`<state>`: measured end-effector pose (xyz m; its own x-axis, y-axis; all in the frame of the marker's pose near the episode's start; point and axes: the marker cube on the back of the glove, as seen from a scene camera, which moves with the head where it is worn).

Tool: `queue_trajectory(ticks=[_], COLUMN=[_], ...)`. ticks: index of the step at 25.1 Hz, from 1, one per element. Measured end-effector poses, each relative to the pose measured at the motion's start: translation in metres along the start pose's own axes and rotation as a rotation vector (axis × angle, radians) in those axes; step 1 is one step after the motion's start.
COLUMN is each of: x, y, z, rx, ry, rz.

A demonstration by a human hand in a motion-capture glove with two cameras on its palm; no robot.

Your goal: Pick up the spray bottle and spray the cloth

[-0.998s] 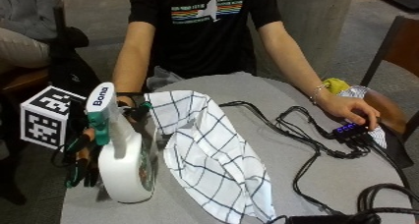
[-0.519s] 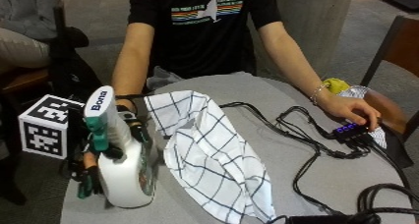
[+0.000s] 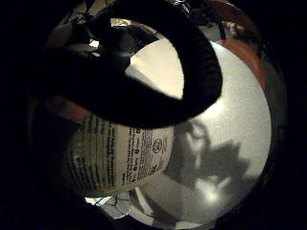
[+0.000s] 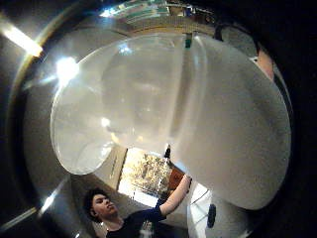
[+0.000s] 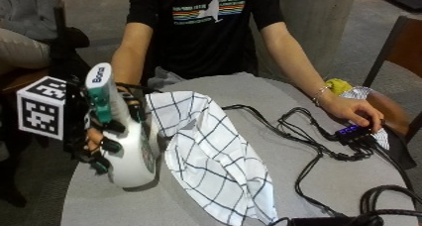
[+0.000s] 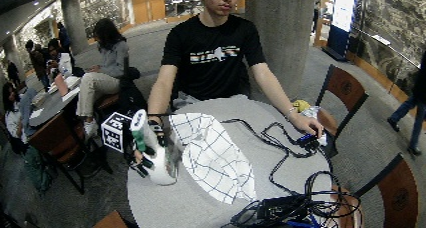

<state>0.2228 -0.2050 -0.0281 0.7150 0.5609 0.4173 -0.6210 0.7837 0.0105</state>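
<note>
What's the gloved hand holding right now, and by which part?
The right hand grips the white spray bottle, fingers curled round its neck and upper body just below the teal trigger; the bottle's base sits at the table surface.

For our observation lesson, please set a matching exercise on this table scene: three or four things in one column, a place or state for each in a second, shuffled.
Things:
1. spray bottle
2. checked cloth
3. gloved right hand
4. bare hand

States:
A. lies spread on the table
B. rests on a small black device
C. stands upright on the table, gripped
D. wrapped round the bottle

Pairs: 1-C, 2-A, 3-D, 4-B
</note>
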Motion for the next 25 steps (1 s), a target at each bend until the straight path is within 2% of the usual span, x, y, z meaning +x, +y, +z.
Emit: queue_trajectory(ticks=[6,16,25], x=[-0.045,-0.077,-0.073], y=[0.027,0.086,0.104], z=[-0.007,0.008,0.015], rx=[-0.232,-0.697,-0.838], ry=[0.074,0.157,0.326], rz=[-0.006,0.251,0.407])
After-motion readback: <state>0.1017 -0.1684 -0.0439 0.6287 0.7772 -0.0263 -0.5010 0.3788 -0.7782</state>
